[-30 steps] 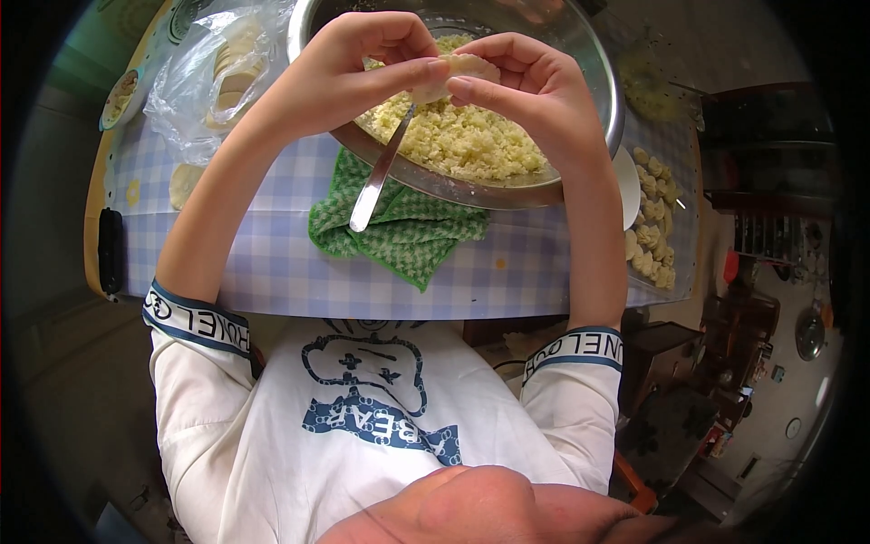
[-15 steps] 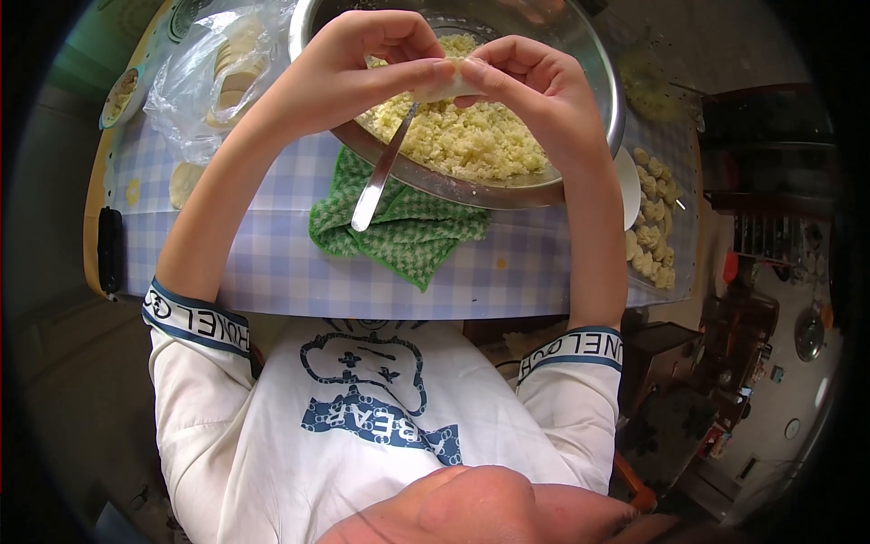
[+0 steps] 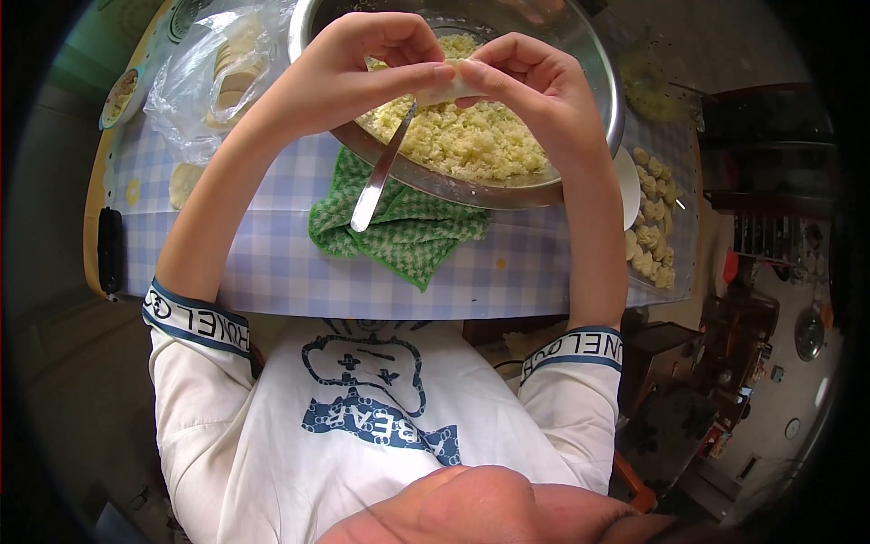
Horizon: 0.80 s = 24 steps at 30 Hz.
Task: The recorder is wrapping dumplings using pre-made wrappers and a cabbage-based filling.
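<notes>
Pinching a folded dumpling [image 3: 438,92] between them, the left hand [image 3: 367,68] and right hand [image 3: 539,77] have their fingers pressed onto its upper edge, the thumb tips almost meeting. The dough looks doubled over, but the fingers cover much of the edge, so I cannot tell how much is sealed; the closing seems under way rather than done. Just below the fingers lies crumbly pale filling [image 3: 480,150], heaped enough that plenty seems left to use. It sits in a steel bowl [image 3: 435,182], and a spoon [image 3: 376,189] slants out over the rim, untouched by the fingers. Past that rim, toward the body, a green cloth [image 3: 408,238] lies crumpled on the checked tabletop [image 3: 272,281]. Farther to the right of the fingers, part of a white plate [image 3: 627,189] shows beside the right forearm. Well to their left, a clear bag [image 3: 177,100] holds overlapping wrappers [image 3: 236,80], flat and apparently unfilled. About as far to their right, made dumplings [image 3: 652,213] crowd a tray [image 3: 686,254]; that share of the work looks finished, though they lie too close together to count. Farther left of the fingers, a loose wrapper [image 3: 184,185] rests by the left forearm, also seemingly unused. Farthest left stands a small bowl [image 3: 111,116], its contents hard to identify.
</notes>
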Available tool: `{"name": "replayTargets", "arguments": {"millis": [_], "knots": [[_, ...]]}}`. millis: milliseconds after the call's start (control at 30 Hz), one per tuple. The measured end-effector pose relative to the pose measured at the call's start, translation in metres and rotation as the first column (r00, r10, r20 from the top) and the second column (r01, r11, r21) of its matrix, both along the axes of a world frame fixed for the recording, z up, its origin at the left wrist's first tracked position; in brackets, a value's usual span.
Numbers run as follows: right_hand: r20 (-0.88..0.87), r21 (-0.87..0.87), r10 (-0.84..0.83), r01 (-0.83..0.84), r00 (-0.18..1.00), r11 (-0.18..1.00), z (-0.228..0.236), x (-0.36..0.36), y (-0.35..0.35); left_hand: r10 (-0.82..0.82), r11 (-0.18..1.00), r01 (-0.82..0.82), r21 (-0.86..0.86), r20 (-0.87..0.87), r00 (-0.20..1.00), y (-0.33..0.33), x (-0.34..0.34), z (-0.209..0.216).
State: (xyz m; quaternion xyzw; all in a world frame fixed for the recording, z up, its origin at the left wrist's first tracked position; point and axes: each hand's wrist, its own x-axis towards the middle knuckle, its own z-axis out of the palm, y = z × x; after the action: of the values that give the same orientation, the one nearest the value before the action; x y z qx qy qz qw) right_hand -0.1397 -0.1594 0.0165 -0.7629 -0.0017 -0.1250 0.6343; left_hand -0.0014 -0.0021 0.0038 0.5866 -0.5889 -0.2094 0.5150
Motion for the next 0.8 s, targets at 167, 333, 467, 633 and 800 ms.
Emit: {"name": "replayTargets", "arguments": {"millis": [167, 333, 467, 633, 800], "knots": [[0.007, 0.011, 0.011, -0.011, 1.000, 1.000, -0.0002, -0.0001, -0.0001, -0.022, 1.000, 0.022, -0.018, 0.009, 1.000, -0.0001, 0.0005, -0.0018], [-0.006, 0.024, 0.001, 0.000, 1.000, 1.000, -0.0001, -0.0011, 0.0004, -0.024, 0.999, 0.025, -0.029, 0.020, 1.000, -0.0002, 0.0005, -0.0018], [-0.024, 0.038, -0.009, 0.010, 1.000, 0.999, 0.0006, -0.0014, 0.0012, -0.009, 0.999, 0.009, -0.032, 0.006, 1.000, -0.0001, 0.0006, -0.0028], [-0.050, 0.042, -0.010, 0.012, 0.999, 0.999, 0.0005, -0.0004, -0.0001, -0.007, 0.999, 0.007, -0.032, -0.006, 1.000, -0.0010, 0.0014, -0.0029], [-0.069, 0.008, -0.022, 0.023, 0.997, 1.000, 0.0031, -0.0008, 0.0017, -0.010, 1.000, 0.010, -0.028, -0.004, 1.000, 0.0006, 0.0012, -0.0014]]}}
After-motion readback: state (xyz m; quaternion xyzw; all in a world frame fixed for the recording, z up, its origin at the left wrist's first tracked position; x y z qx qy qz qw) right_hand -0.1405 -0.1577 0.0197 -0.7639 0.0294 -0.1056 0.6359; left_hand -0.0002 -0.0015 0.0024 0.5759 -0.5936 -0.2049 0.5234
